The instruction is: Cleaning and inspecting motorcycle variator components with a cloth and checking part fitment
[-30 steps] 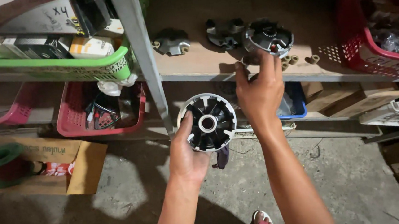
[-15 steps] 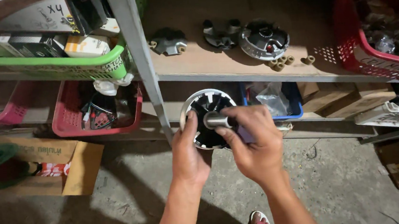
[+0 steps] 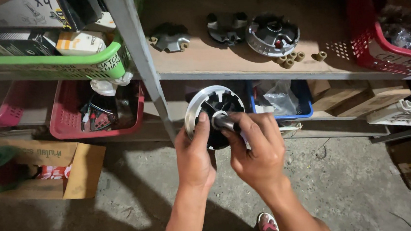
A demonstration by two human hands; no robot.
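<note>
A round metal pulley disc [image 3: 210, 102] with black ribs is held upright in front of a shelf. My left hand [image 3: 194, 150] grips its lower left rim. My right hand [image 3: 256, 145] pinches a short metal sleeve [image 3: 223, 122] set in the disc's centre hole. On the wooden shelf [image 3: 201, 62] above lie another round metal pulley part [image 3: 271, 34], two dark metal pieces [image 3: 227, 27], and several small brass rollers [image 3: 290, 60].
A green basket [image 3: 50, 69] of boxes sits upper left, a red basket [image 3: 95, 112] below it, a red crate [image 3: 389, 23] at right. A blue tray [image 3: 282, 99] holds plastic bags. A cardboard box [image 3: 33, 168] rests on the concrete floor.
My right hand came down from the shelf and now holds a metal sleeve at the disc's centre. The left hand keeps its hold on the disc.
</note>
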